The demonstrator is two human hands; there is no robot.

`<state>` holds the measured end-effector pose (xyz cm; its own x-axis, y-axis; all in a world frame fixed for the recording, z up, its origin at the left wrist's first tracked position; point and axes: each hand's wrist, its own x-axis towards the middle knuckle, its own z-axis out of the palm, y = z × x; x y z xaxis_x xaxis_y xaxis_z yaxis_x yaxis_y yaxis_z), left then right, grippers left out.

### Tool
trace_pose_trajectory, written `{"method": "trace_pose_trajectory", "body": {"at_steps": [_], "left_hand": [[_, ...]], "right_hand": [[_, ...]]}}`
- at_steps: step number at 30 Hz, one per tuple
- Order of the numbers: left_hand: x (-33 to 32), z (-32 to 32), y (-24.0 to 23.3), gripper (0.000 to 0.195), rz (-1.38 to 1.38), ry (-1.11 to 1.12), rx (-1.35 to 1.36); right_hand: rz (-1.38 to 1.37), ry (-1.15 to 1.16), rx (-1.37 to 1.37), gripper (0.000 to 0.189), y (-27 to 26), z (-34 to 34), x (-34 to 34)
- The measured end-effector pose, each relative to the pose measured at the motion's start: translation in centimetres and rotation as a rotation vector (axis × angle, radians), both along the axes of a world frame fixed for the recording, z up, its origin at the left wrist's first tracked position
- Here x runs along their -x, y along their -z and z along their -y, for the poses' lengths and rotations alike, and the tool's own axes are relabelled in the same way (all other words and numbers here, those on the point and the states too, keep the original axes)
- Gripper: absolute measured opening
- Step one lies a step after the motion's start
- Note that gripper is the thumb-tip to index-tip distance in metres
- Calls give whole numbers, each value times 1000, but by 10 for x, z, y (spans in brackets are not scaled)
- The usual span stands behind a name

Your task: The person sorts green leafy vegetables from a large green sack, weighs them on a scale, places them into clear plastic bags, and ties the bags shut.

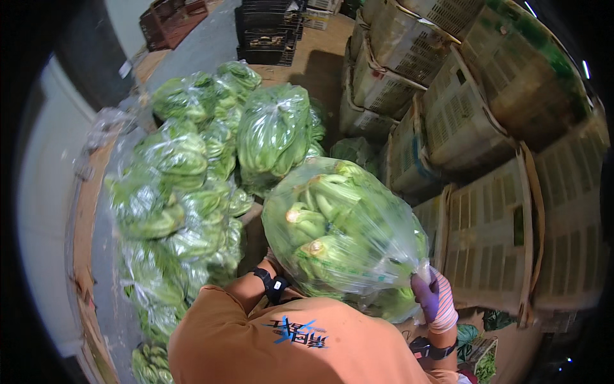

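Observation:
A big clear plastic bag (345,225) of green leafy vegetables with pale cut stems is right in front of my body. My right hand (434,295), in a striped glove with purple fingers, grips the bag's gathered neck at its lower right. At the lower left edge of the bag is my left hand (274,261), mostly hidden behind it, so its fingers do not show. Just beyond stands another filled, closed bag of greens (274,129). Several more bagged greens (158,201) are piled to the left.
Tall stacks of pale slatted plastic crates (465,120) rise close on the right. Black crates (267,33) and a dark red crate (170,24) are at the back. A wooden edge (91,216) runs along the left. Loose greens (487,367) lie at the lower right.

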<state>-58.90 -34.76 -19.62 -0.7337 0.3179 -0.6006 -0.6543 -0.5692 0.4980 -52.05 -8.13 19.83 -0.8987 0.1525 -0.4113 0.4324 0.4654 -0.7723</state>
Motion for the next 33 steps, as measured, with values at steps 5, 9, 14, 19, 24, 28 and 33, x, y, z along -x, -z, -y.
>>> {"method": "trace_pose_trajectory", "body": {"at_steps": [5,9,14,19,24,28,33], "left_hand": [[159,10,3,49,-5,-62,34],[301,11,22,50,-37,-141,70],[458,25,45,50,-15,-225,260],[475,39,85,51,-37,-75,528],[460,47,89,28,-63,-167,470],[455,77,128,22,216,-424,10],[455,78,126,28,0,-247,289]], "right_hand": [[0,5,9,18,8,7,134],[-45,250,170,19,31,5,226],[-16,257,207,22,73,4,358],[77,64,162,28,266,-21,486],[224,-113,-177,51,443,42,537],[200,-42,-137,51,437,111,552],[203,-123,-174,49,405,97,528]]}}
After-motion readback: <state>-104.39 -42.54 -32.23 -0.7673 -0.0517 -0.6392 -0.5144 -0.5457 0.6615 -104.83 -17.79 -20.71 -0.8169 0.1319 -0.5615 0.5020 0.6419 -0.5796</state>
